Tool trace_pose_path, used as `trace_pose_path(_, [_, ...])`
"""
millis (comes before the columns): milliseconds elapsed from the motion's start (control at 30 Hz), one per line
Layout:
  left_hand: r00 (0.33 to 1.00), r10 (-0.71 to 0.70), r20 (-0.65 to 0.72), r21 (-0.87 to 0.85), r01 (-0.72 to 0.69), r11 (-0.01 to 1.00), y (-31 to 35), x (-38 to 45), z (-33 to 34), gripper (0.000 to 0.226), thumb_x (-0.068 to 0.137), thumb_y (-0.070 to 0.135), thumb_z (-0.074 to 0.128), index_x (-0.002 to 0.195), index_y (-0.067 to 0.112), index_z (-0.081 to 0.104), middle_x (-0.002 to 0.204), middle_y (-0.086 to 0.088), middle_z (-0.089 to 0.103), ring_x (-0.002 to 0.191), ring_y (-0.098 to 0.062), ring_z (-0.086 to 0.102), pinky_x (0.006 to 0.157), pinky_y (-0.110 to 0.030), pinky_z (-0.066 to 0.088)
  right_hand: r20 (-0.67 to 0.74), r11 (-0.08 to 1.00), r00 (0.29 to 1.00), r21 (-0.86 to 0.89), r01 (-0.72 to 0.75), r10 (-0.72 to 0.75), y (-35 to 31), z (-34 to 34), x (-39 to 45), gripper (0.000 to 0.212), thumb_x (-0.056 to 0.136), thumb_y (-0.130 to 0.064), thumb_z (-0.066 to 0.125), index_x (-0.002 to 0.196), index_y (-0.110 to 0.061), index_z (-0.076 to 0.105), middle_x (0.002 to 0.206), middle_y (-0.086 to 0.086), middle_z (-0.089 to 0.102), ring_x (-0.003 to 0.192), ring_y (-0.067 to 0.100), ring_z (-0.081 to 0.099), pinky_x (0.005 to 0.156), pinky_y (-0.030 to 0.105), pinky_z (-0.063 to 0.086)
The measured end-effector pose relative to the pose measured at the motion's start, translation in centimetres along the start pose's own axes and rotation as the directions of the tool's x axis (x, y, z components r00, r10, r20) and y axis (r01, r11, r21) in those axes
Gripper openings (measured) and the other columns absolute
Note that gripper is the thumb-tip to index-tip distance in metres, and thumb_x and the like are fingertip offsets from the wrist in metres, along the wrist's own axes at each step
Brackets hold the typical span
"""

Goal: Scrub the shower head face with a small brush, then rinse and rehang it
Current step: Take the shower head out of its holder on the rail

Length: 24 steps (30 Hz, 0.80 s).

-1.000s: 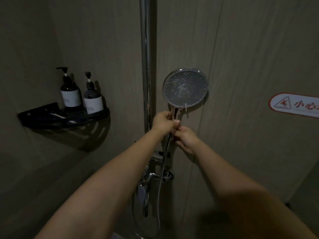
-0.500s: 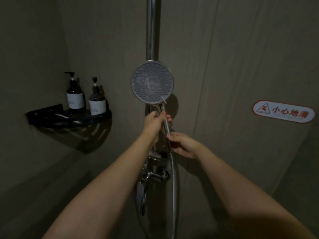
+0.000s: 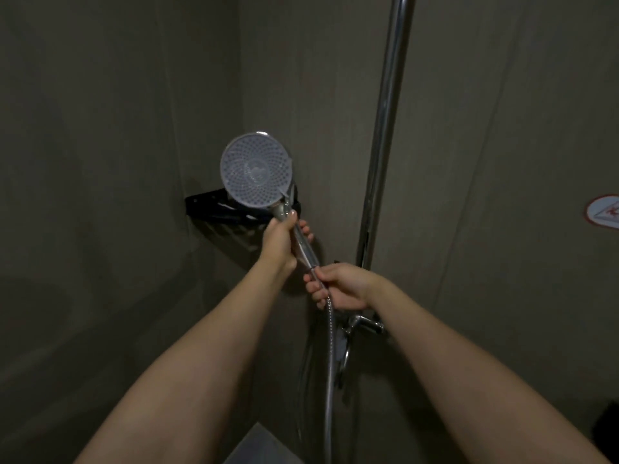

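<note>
The round chrome shower head (image 3: 256,169) faces me, its dotted grey face up in front of the corner shelf. My left hand (image 3: 279,241) is closed around the upper part of its handle. My right hand (image 3: 338,286) grips the lower end of the handle where the metal hose (image 3: 330,363) joins it. The hose hangs down from there. The head is off the vertical chrome rail (image 3: 385,128), well to its left. No brush is in view.
A black corner shelf (image 3: 207,205) sits on the wall behind the head; its bottles are hidden. The chrome tap (image 3: 361,324) sticks out below my right hand. A red-rimmed warning sticker (image 3: 604,212) is on the right wall.
The shower head has moved left, away from the rail and in front of the shelf, still held by both hands. The view has swung left too, so the rail now stands at the right.
</note>
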<state>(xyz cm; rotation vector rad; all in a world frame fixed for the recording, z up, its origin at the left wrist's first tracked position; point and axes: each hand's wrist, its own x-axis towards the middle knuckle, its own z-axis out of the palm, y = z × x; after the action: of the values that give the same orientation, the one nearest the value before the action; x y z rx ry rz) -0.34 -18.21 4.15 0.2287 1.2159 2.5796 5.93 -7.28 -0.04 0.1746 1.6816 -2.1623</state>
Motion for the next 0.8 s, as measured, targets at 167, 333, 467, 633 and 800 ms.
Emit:
trace_pose_path(167, [0.979, 0.074, -0.189, -0.003, -0.076, 0.997, 0.8, -0.1, -2.2, 0.014, 0.097, 0.012, 0.046, 0.084, 0.016, 0.049, 0.071, -0.003, 0.049, 0.063, -0.013, 0.051, 0.066, -0.028, 0.048, -0.234, 0.695, 0.946, -0.719, -0.012, -0.226, -0.1, 3.7, 1.3, 0.021, 0.1, -0.023, 0.034, 0.082, -0.019, 0.045, 0.071, -0.002, 0.045, 0.058, 0.009, 0.045, 0.056, 0.022, 0.037])
trace_pose_path(333, [0.973, 0.102, -0.206, 0.046, -0.095, 0.994, 1.3, 0.0, -2.6, 0.014, 0.096, 0.014, 0.047, 0.083, 0.016, 0.051, 0.071, -0.003, 0.051, 0.063, -0.013, 0.052, 0.064, -0.026, 0.048, -0.229, 0.795, 0.935, -0.601, 0.083, -0.271, 0.7, 3.8, 1.7, 0.019, 0.101, -0.023, 0.032, 0.105, -0.015, 0.049, 0.084, 0.001, 0.057, 0.07, 0.011, 0.054, 0.065, 0.024, 0.043])
trace_pose_path(467, [0.98, 0.091, -0.179, 0.015, -0.09, 0.996, 1.4, 0.1, -2.9, 0.013, 0.096, 0.015, 0.047, 0.084, 0.016, 0.051, 0.07, -0.002, 0.051, 0.063, -0.013, 0.052, 0.064, -0.026, 0.048, -0.207, 0.871, 0.951, -0.48, 0.106, -0.23, -0.2, 3.2, 0.8, 0.01, 0.096, -0.01, 0.045, 0.091, -0.012, 0.053, 0.083, 0.005, 0.06, 0.068, 0.012, 0.058, 0.053, 0.015, 0.051])
trace_pose_path(633, [0.987, 0.077, -0.141, 0.0, -0.078, 0.997, 1.9, 0.1, -2.8, 0.011, 0.096, 0.016, 0.047, 0.086, 0.017, 0.052, 0.071, -0.001, 0.052, 0.065, -0.013, 0.053, 0.068, -0.028, 0.049, -0.213, 0.901, 0.936, -0.395, 0.179, -0.279, 0.3, 2.7, 1.2, 0.021, 0.099, -0.029, 0.041, 0.096, -0.016, 0.057, 0.087, 0.006, 0.063, 0.075, 0.013, 0.058, 0.068, 0.024, 0.045])
trace_pose_path(800, [0.989, 0.081, -0.122, 0.013, -0.08, 0.997, 1.9, 0.1, -2.7, 0.009, 0.096, 0.016, 0.047, 0.089, 0.018, 0.052, 0.072, -0.001, 0.052, 0.067, -0.013, 0.054, 0.075, -0.03, 0.05, -0.203, 0.833, 0.904, -0.501, 0.235, -0.377, 0.7, 2.7, 1.6, 0.021, 0.097, -0.027, 0.046, 0.086, -0.012, 0.056, 0.078, 0.003, 0.056, 0.065, 0.011, 0.052, 0.061, 0.023, 0.042])
